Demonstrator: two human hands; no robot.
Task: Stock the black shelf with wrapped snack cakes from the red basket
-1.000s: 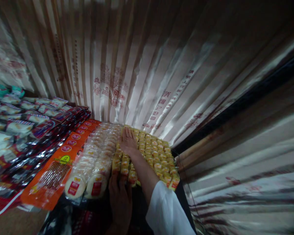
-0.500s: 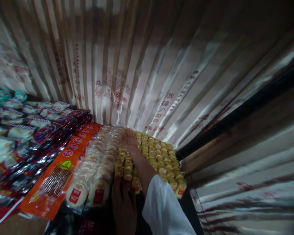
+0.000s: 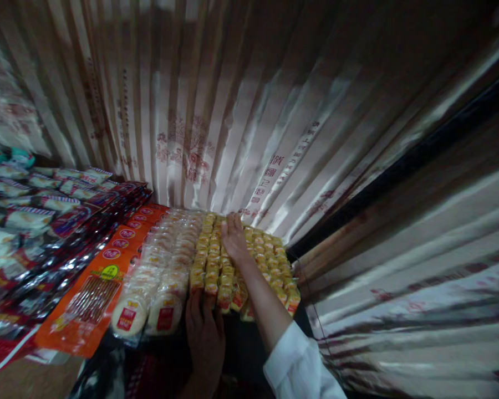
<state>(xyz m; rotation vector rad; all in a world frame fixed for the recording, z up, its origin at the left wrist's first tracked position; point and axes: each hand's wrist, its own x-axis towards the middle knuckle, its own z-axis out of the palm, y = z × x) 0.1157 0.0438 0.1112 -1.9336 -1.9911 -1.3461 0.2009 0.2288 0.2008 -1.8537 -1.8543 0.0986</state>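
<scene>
Rows of small yellow wrapped snacks (image 3: 260, 260) lie packed side by side on a dark surface. My right hand (image 3: 235, 238) rests on the far part of these rows, open, its fingers stretched toward the curtain. At the near end, my left hand (image 3: 205, 327) touches the front packets of the leftmost rows, open with its fingers extended and slightly apart. Just left of it stand two rows of round pale cakes in clear wrappers (image 3: 165, 313), their front ones bearing red labels. Dim light blurs the fingertips of both hands.
Left of the cakes lie orange snack bags (image 3: 87, 299), then dark shiny packets (image 3: 75, 246) and white-and-red snack packs (image 3: 29, 219). A pleated printed curtain (image 3: 216, 138) hangs behind. A dark bar (image 3: 357, 210) runs along the right.
My right hand has moved right, from beside the cakes onto the middle rows of yellow snacks. My left hand stays at the front of the rows. The view has shifted slightly.
</scene>
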